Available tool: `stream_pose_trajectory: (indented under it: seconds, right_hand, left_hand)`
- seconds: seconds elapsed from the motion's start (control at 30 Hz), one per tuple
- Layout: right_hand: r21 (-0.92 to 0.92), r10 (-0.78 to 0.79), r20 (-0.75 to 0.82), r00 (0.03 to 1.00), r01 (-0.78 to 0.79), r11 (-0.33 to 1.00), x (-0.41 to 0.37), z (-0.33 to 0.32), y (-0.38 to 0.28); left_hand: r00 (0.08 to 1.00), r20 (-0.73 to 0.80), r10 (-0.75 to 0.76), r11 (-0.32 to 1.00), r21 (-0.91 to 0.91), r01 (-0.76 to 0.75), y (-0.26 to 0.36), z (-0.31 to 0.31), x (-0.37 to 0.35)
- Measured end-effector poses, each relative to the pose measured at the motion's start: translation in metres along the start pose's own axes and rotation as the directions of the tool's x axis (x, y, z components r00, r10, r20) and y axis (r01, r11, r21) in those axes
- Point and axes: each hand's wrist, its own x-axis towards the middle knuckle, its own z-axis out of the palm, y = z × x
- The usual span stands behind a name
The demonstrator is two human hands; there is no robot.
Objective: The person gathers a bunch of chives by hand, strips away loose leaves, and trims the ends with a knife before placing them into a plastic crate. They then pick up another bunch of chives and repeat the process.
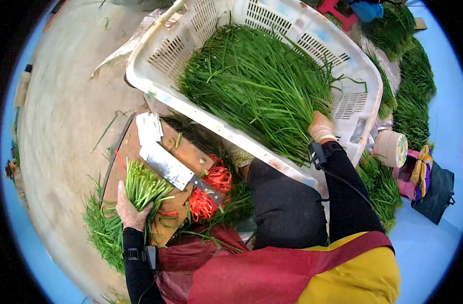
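Note:
My left hand point(132, 209), gloved, is wrapped round a bunch of green stalks point(140, 185) over a brown board point(140, 136); its cut ends point up. A cleaver point(166, 164) with a dark handle lies on the board beside the bunch. Red ties point(217, 178) are heaped by the handle. Inside a large white crate point(211, 127), long green leaves point(257, 81) fill much of the space. At the crate's right side my right hand point(321, 126), also gloved, is closed round the end of some of these leaves.
More green bundles point(414, 96) lie along the right. A round pale container point(391, 148), a pink and yellow bag point(419, 175) and a dark cloth point(436, 195) are near them. A red stool point(339, 12) stands behind the crate. My knee is against the crate's near side.

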Motion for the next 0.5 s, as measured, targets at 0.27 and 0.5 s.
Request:
stream_pose_trajectory:
  seconds: [0.27, 0.5]
  right_hand:
    - [0.086, -0.239, 0.056, 0.969, 0.234, 0.969, -0.008, -0.036, 0.009]
    - [0.21, -0.288, -0.061, 0.956, 0.295, 0.932, -0.068, -0.162, 0.025]
  left_hand:
    - [0.997, 0.026, -0.07, 0.997, 0.015, 0.07, 0.0, -0.002, -0.003]
    - [0.98, 0.098, -0.175, 0.985, 0.009, 0.175, -0.001, -0.008, -0.007]
